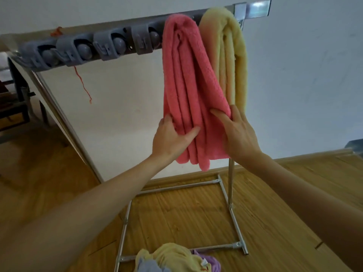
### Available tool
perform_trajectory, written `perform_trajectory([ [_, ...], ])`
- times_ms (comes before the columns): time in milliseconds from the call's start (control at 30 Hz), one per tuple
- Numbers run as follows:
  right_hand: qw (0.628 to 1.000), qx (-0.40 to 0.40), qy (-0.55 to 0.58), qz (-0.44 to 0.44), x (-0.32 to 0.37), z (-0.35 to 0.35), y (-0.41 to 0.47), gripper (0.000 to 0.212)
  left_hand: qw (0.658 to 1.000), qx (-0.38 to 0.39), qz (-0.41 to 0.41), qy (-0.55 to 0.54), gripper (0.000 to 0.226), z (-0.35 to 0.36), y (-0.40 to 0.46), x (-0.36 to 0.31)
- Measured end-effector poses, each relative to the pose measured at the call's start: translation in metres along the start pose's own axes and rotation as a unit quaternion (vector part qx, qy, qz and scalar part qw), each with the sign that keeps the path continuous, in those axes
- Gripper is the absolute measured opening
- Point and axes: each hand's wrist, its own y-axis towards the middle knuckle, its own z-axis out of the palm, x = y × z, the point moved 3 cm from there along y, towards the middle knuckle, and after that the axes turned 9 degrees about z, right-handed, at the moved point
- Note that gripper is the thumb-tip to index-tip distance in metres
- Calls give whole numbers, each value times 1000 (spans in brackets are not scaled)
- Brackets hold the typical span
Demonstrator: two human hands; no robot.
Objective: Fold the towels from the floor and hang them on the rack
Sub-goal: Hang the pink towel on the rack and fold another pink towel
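Observation:
A folded pink towel [188, 79] hangs over the rack's top bar [121, 24], next to a folded pale yellow towel [229, 55] at the bar's right end. My left hand [170, 138] grips the pink towel's lower left edge, thumb in front and fingers behind. On the towel's lower right part lies my right hand [237, 132], thumb pressed on the front and fingers wrapped round its right edge. A heap of unfolded towels [172, 258], yellow, purple and light blue, lies on the floor at the bottom of the view.
Several grey plastic clips [84, 50] sit along the left part of the bar, and a red thread [83, 83] dangles below them. The rack's metal base frame [224, 189] rests on the wooden floor against a white wall. Dark furniture [15, 99] stands at far left.

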Motion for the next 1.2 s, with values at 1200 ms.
perform_trajectory([
  [1200,991,101,85,6,35,79,-14,56,989,-111,83,46,31,-23,-14,39],
])
